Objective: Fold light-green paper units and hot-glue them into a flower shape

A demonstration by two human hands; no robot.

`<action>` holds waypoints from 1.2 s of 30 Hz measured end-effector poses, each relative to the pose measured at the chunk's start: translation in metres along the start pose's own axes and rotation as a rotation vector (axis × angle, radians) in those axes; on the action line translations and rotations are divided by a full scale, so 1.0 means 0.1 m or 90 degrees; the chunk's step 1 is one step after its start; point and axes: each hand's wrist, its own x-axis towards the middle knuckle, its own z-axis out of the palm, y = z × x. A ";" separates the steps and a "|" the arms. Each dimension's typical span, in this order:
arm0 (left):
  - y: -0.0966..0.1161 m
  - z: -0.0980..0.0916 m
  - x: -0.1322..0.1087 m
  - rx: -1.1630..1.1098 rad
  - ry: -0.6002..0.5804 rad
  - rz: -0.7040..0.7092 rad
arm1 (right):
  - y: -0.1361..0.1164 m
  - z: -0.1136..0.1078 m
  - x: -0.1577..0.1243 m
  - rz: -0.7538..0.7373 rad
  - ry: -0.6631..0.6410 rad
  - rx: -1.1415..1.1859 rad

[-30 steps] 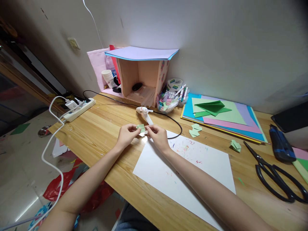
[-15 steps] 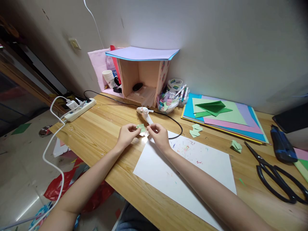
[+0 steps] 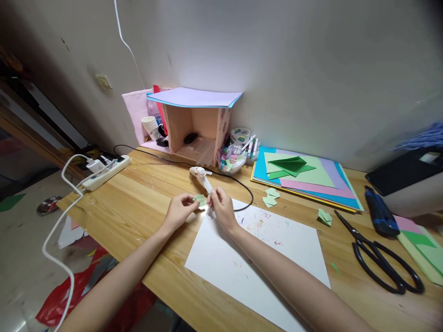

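Note:
Near the middle of the desk, my left hand pinches a small folded piece of light green paper between thumb and fingers. Close beside it, my right hand has its fingers curled together at the lower end of a white glue gun's handle. Whether they grip anything cannot be made out. The glue gun rests on the desk just beyond both hands, its black cord looping to the right. Under my right forearm lies a white sheet marked with coloured specks.
Several folded green pieces lie right of the hands; another sits near black scissors. Behind are a cardboard box, a tub of markers and stacked coloured paper. A power strip stands at left.
The view has shifted, so the desk items appear lower and further left. My right hand has drawn slightly closer to me, its fingers more curled. My left hand still holds the green paper.

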 end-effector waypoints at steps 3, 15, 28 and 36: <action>0.01 0.00 -0.01 0.006 -0.012 0.005 | 0.00 0.01 0.00 0.001 -0.010 -0.008; 0.05 0.00 -0.01 -0.008 -0.006 -0.024 | -0.01 -0.03 0.11 0.102 0.119 0.128; 0.07 0.02 -0.03 -0.036 -0.044 -0.033 | -0.27 -0.62 0.84 -0.240 0.250 -0.320; 0.05 0.06 -0.08 0.005 -0.078 0.025 | -0.39 -0.91 0.97 -0.255 0.115 -0.556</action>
